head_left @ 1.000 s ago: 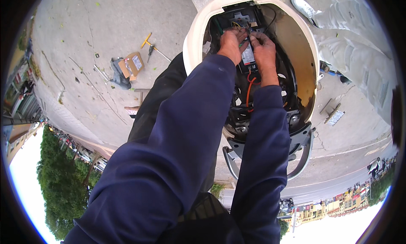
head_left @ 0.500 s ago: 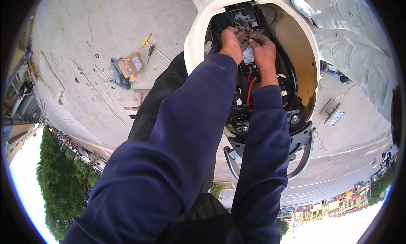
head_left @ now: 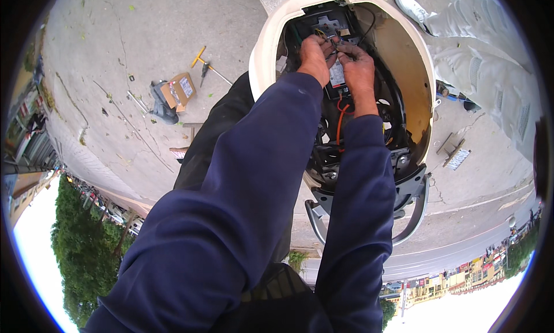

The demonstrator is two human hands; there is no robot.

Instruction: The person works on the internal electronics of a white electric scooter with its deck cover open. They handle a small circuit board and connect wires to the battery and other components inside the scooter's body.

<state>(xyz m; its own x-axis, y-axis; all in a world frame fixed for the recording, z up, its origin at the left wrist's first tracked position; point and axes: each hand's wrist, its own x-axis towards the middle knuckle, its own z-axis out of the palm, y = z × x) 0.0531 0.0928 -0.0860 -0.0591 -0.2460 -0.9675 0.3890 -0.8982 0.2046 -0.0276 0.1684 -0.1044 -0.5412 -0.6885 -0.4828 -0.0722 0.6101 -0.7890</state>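
In the cream scooter shell (head_left: 264, 57), clear of its right edge, our left hand (head_left: 314, 56) and right hand (head_left: 359, 69) pinch partly hidden wiring (head_left: 335, 40).

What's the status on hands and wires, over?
Left hand and right hand close together near wires, inside cream shell. Fingers hide any grip. Orange cable in neither hand.

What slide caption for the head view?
Left hand and right hand close together inside an open cream shell, beyond an orange cable; yellow-handled tool on the ground.
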